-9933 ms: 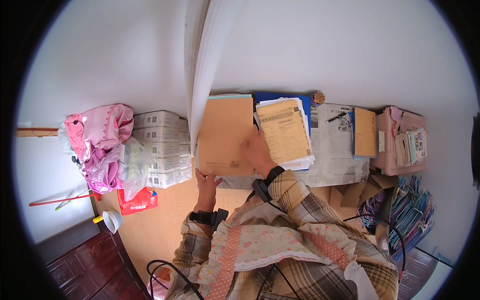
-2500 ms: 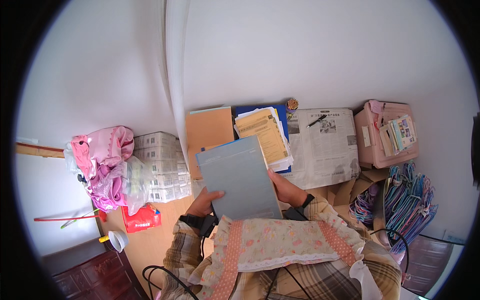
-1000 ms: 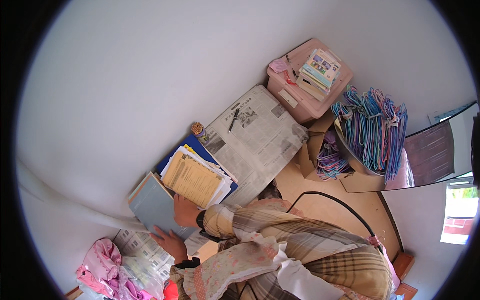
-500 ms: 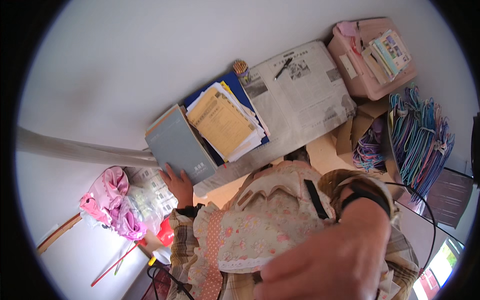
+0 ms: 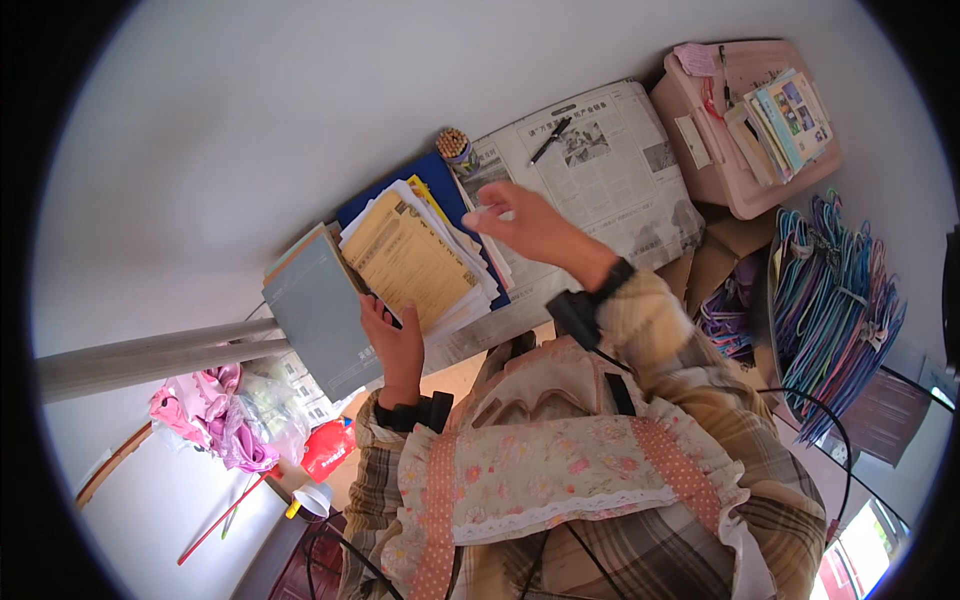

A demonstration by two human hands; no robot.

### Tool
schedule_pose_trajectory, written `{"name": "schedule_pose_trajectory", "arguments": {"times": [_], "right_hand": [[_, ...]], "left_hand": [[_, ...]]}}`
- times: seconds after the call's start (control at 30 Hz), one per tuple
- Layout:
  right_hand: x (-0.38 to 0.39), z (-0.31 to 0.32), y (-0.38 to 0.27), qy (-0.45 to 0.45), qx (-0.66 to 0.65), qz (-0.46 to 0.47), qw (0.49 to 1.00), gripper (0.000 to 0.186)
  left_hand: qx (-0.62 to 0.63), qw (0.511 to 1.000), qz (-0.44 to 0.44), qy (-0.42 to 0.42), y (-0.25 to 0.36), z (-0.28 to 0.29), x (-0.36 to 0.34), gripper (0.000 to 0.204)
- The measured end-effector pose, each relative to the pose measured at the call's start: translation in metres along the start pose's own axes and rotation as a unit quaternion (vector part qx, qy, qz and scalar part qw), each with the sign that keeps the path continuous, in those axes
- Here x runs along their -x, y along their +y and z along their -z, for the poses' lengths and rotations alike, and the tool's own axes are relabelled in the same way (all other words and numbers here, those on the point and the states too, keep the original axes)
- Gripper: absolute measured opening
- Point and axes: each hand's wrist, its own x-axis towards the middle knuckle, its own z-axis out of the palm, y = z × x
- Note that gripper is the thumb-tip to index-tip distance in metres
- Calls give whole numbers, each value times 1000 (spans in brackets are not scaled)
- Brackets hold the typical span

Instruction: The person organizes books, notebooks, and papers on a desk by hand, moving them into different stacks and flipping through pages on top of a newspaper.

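Observation:
My left hand (image 5: 396,345) is at the inner edge of a large grey-blue book (image 5: 325,310), beside a stack of papers. Its fingers are apart; whether they press on the book or the papers I cannot tell. Topping the stack is a tan printed sheet (image 5: 408,262), with white pages beneath it and a dark blue folder (image 5: 432,178) behind. My right hand (image 5: 525,225) hovers over the right side of the stack, fingers curved, a gap between thumb and fingers, nothing held. Below both hands is a long table covered in newspaper (image 5: 625,205).
A pencil cup (image 5: 456,148) and a black pen (image 5: 550,140) stand and lie toward the wall. At right are a pink bin (image 5: 690,120) with books on its lid and many hangers (image 5: 840,300). A grey pipe (image 5: 160,360) and pink bags (image 5: 215,410) are at left.
My left hand has shifted from the grey-blue book's near corner to its edge by the papers. My right hand has swung from close to the camera out over the table. The view has tilted slightly.

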Motion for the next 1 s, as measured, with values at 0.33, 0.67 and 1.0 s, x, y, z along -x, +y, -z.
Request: {"name": "schedule_pose_trajectory", "arguments": {"times": [0.33,0.67,1.0], "right_hand": [[-61,-81,30,-100,170,-62,978,95],[-71,-103,56,-30,175,-66,982,93],[-66,-101,50,-5,147,-91,985,79]], "left_hand": [[149,964,220,26,-30,-36,-25,55],[113,957,267,5,-35,-25,-37,58],[198,931,295,-85,-28,-19,-44,46]]}}
